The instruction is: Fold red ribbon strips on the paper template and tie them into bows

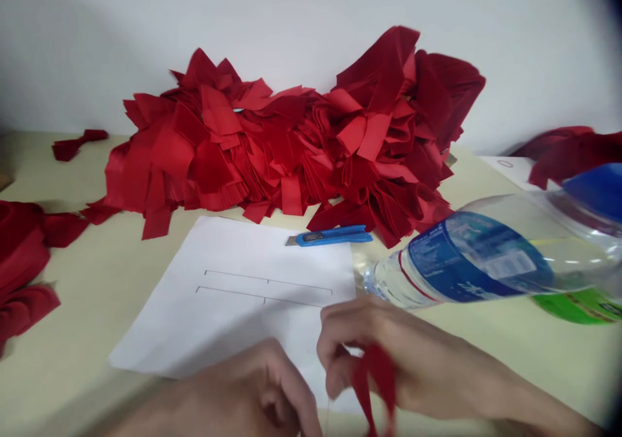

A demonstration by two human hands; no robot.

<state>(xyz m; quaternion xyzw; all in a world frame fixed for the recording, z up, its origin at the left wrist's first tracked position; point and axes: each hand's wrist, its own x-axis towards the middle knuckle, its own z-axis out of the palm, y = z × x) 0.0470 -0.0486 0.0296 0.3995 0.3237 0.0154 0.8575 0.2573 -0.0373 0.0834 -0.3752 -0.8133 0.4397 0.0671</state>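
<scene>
My right hand [376,353] is closed over the white paper, its thumb and index finger pinched together. A looped red fabric strip [374,378] hangs at its curled fingers, blurred by motion. From the pinched fingertips a thin pale line like a thread [327,416] runs down toward the bottom edge. My left hand [257,385] is closed beside it, with its fingertips cut off by the frame, so what they grip is hidden. Under both hands lies the sheet of white paper [233,249], marked with two ruled lines. A blue utility knife [333,236] rests at its far edge, blade tip showing.
A large heap of folded red fabric strips [282,145] lies along the wall. More red pieces [22,249] are at the left, and others [573,152] at the back right. A clear bottle with a blue label [476,255] stands close on the right, beside a green item [578,304].
</scene>
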